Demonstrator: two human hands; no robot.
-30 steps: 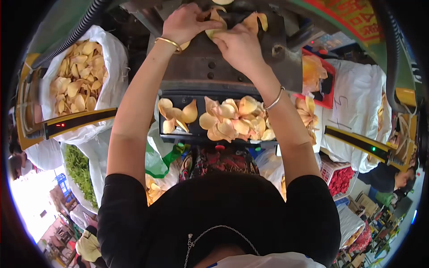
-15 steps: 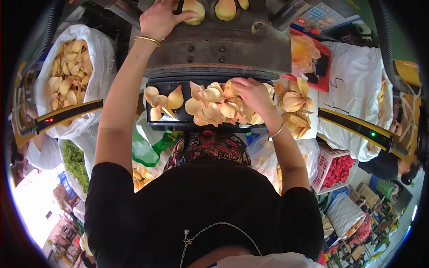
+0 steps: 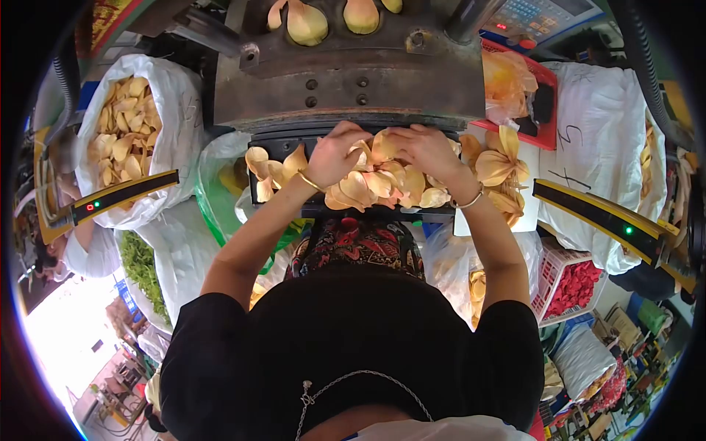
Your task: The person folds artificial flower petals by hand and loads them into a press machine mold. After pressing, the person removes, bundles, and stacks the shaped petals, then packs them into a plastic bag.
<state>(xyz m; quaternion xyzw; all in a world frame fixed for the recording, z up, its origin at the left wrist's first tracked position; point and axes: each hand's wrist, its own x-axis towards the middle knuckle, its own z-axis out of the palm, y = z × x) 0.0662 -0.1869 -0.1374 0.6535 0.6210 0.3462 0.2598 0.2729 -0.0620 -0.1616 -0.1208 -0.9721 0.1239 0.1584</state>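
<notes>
A heap of cream and peach artificial petals (image 3: pixel 353 189) lies in a dark tray (image 3: pixel 323 212) in front of my body. My left hand (image 3: pixel 334 156), with a gold bangle on the wrist, is at the heap's left side, its fingers curled round petals. From the other side my right hand (image 3: pixel 434 154) bends its fingers over petals at the back of the heap; the fingertips are partly hidden. A smaller cluster of petals (image 3: pixel 269 167) lies at the tray's left end. Above, yellow-green petal shapes (image 3: pixel 307 23) rest on the metal press block (image 3: pixel 338 81).
A white sack of petals (image 3: pixel 129 132) stands left, and a marked white sack (image 3: pixel 592 132) right. Sensor bars (image 3: pixel 125 197) flank the tray on both sides. Nearby are a red crate (image 3: pixel 546 73), a control panel (image 3: pixel 540 26) and a crate of red petals (image 3: pixel 570 290).
My left hand has come down from the press block to the heap of petals. My right hand stays at the heap. The left sensor bar's light has turned from red to green.
</notes>
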